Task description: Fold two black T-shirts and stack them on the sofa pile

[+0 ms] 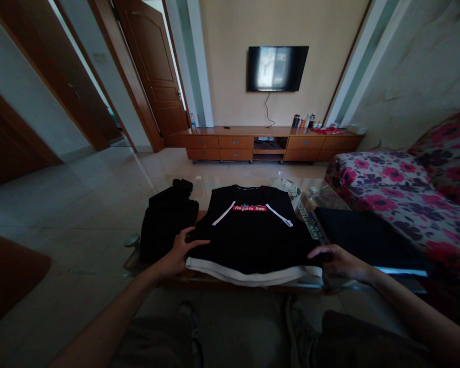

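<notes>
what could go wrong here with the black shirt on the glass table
The black shirt has its white hem at the near edge of the glass table, so it might slide off. The left hand and right hand rest only on its lower corners. The dark garment beside it might get dragged.
</notes>
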{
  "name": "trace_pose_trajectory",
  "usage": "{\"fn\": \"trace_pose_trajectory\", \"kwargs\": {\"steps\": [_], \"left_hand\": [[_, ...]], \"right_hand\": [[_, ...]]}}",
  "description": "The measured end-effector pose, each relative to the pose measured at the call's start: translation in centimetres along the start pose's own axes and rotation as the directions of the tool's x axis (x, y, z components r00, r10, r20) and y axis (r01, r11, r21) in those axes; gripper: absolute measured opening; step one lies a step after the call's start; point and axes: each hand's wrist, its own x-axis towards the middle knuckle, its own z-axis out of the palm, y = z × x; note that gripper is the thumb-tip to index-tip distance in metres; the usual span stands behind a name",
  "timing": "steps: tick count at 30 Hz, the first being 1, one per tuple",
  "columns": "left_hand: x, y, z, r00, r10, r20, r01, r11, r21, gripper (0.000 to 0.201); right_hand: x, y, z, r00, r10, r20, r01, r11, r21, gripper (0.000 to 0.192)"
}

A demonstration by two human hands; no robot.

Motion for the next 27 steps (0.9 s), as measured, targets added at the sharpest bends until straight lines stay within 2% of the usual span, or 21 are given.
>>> {"fn": "trace_pose_trajectory", "kwargs": {"steps": [3, 5, 7, 9, 11, 13, 15, 18, 20, 22, 27], "left_hand": [[0.2, 0.9, 0.1, 0.999, 0.05, -0.007, -0.049, 0.994, 0.093, 0.063], [0.5, 1.2, 0.3, 0.998, 0.059, -0.018, -0.056, 0.991, 0.119, 0.047], [0.8, 1.1, 0.4, 0.999, 0.053, -0.007, -0.052, 0.991, 0.125, 0.033], [1.0, 0.6, 0.3, 0.997, 0.052, 0.053, -0.057, 0.993, 0.108, 0.03], [0.8, -0.2, 0.2, 0.985, 0.05, 0.166, -0.063, 0.995, 0.074, 0.035], [0.4, -1.1, 0.1, 0.951, 0.031, 0.307, -0.051, 0.997, 0.056, 0.057], [-0.2, -1.8, 0.2, 0.909, -0.004, 0.417, -0.031, 0.997, 0.077, 0.09], [-0.9, -2.3, 0.8, 0.872, -0.04, 0.488, -0.042, 0.987, 0.156, 0.121], [-1.0, -2.2, 1.1, 0.87, -0.032, 0.492, -0.076, 0.977, 0.198, 0.123], [-1.0, -2.0, 1.2, 0.885, -0.002, 0.466, -0.106, 0.973, 0.205, 0.116], [-0.9, -1.9, 0.3, 0.896, 0.039, 0.442, -0.087, 0.992, 0.089, 0.094]], "right_hand": [[0.4, 0.8, -0.3, 0.979, -0.112, -0.168, 0.077, 0.977, -0.2, 0.043], [0.6, 1.1, -0.5, 0.945, -0.186, -0.269, 0.084, 0.932, -0.352, 0.043], [0.7, 1.1, -0.4, 0.917, -0.253, -0.308, 0.09, 0.885, -0.457, 0.044], [0.8, 0.8, -0.1, 0.911, -0.295, -0.29, 0.102, 0.839, -0.534, 0.044], [0.8, 0.6, 0.2, 0.926, -0.302, -0.226, 0.12, 0.804, -0.582, 0.04], [1.0, 0.6, 0.5, 0.948, -0.284, -0.146, 0.141, 0.784, -0.604, 0.035], [1.3, 0.8, 0.6, 0.959, -0.266, -0.101, 0.152, 0.778, -0.609, 0.032], [1.6, 1.1, 0.5, 0.965, -0.247, -0.085, 0.152, 0.795, -0.588, 0.033], [1.7, 1.4, 0.3, 0.966, -0.245, -0.079, 0.158, 0.808, -0.567, 0.034], [1.6, 1.6, 0.2, 0.965, -0.251, -0.076, 0.168, 0.813, -0.557, 0.032], [1.4, 2.5, 0.2, 0.965, -0.256, -0.053, 0.186, 0.814, -0.55, 0.048]]}}
